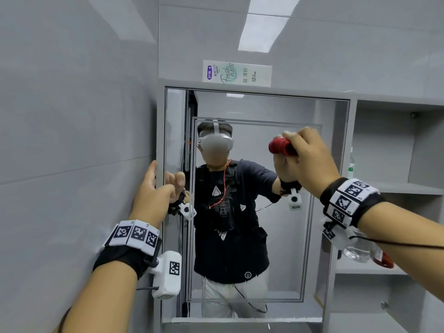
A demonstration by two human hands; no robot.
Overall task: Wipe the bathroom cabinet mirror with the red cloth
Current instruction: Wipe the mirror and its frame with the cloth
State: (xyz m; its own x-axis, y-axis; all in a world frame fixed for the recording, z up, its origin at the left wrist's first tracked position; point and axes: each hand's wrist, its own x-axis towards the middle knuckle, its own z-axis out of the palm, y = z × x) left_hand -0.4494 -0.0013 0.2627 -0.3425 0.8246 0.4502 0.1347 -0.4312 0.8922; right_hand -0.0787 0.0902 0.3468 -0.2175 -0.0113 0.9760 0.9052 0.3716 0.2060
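The cabinet mirror (pixel 254 111) fills the middle of the view and reflects a person wearing a headset. My right hand (pixel 310 157) grips a bunched red cloth (pixel 280 146) and holds it against the glass in the upper right part of the mirror. My left hand (pixel 153 188) holds the mirror door's left edge at mid height, fingers wrapped behind the edge and thumb on the glass side. Both wrists carry black bands with marker tags.
A toothpaste box (pixel 237 73) lies on top of the cabinet. Open grey shelves (pixel 394 188) stand right of the mirror, with a clear bottle (pixel 358 251) and a red-labelled item (pixel 383 259) on a lower shelf. A grey tiled wall is close on the left.
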